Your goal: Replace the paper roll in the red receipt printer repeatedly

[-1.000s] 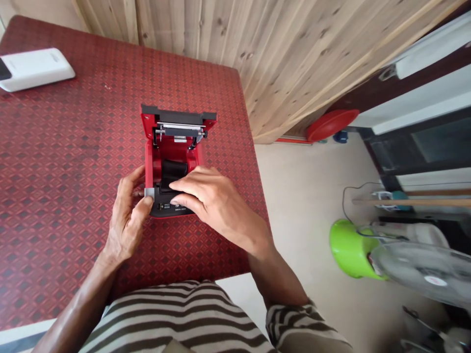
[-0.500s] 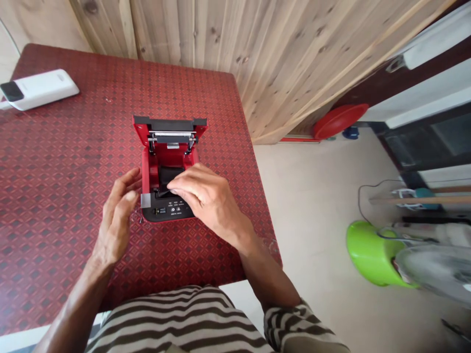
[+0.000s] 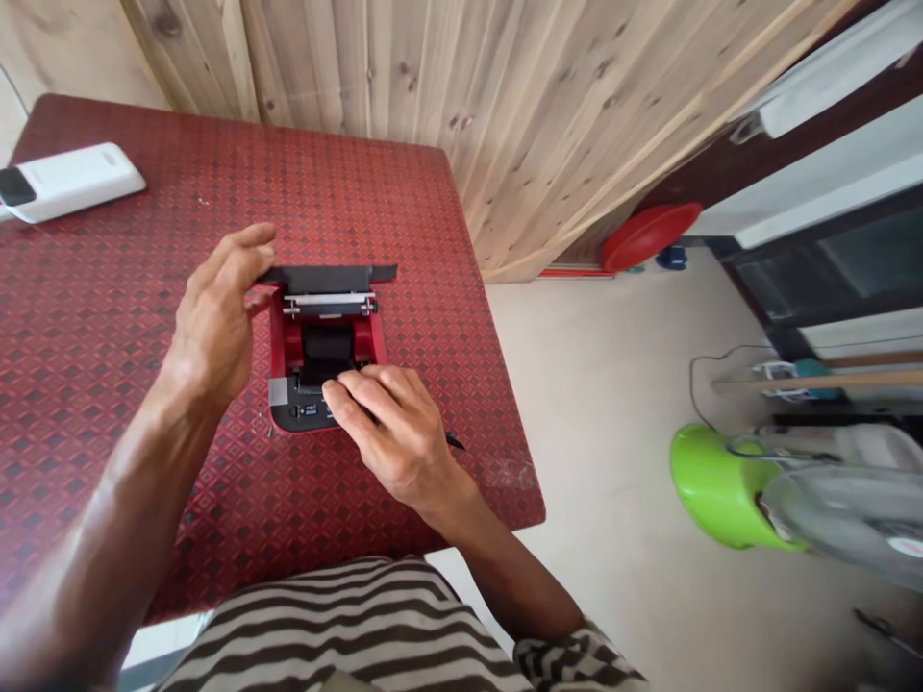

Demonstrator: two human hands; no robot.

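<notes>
Table: a red patterned table top (image 3: 108,288) carries everything here; a white power bank (image 3: 68,181) lies at its far left corner, well apart from the hands.

Left hand: the left hand (image 3: 216,308) is raised at the left side of the printer and holds nothing that I can see. Its fingers (image 3: 245,240) are apart and a little curved, just beside the end of the lid; I cannot tell if they touch it.

Printer: the red and black receipt printer (image 3: 324,404) sits near the middle of the table with its black lid (image 3: 324,279) opened away from the person. A black roll (image 3: 324,351) is in the open compartment, and a grey tape piece (image 3: 278,390) is on the front left corner.

Right hand: the right hand (image 3: 389,432) lies over the black front of the printer. Its fingers (image 3: 353,394) are close together and rest at the front edge; I cannot tell if they clamp anything.

Good handling: it seems best to press softly and keep the printer flat, with the fingers away from the metal roller bar (image 3: 328,306).

In the way: tiny dark bits (image 3: 268,428) lie by the printer's left corner, and a small black piece (image 3: 454,441) lies right of the right hand.

Right side: a green basin (image 3: 721,490) and an electric fan (image 3: 843,500) stand on the floor.
</notes>
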